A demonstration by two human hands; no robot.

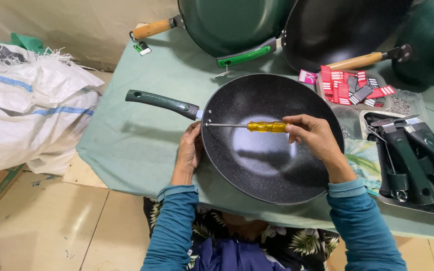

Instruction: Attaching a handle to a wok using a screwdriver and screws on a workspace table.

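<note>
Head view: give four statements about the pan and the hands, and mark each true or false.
1. The right hand holds a screwdriver with a yellow handle. True.
2. The screwdriver tip points at the far rim, away from the pan handle. False: it points at the inner wall where the green handle joins the pan.
3. The left hand grips the outer rim of the pan near that handle. True.
4. The pan lies upside down. False: its dark speckled inside faces up.

White woven sacks (31, 108) lie at nine o'clock. More green woks (232, 22) sit at twelve, red tags (350, 86) at two, spare dark handles (413, 160) at three.
</note>
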